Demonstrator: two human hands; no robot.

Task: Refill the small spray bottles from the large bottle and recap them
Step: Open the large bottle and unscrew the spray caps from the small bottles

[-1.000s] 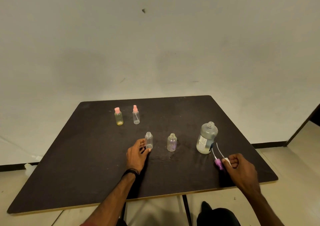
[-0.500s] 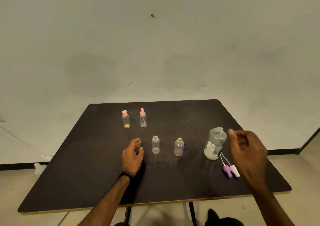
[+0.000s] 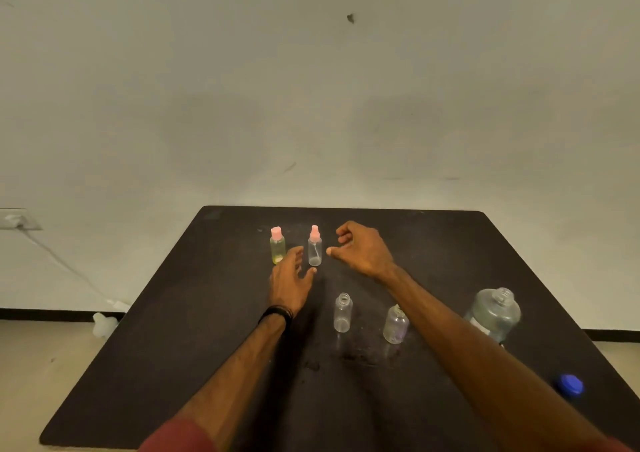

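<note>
While both hands (image 3: 360, 249) hover empty, fingers loose, pink-capped spray bottle (image 3: 314, 249) stands between.

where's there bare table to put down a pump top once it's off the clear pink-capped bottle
Bare table lies left of the left hand, out to the left edge, and at the far right corner behind the large bottle. It is crowded around the clear pink-capped bottle, between both hands, with the right hand beside it, and near the two open bottles.
</note>
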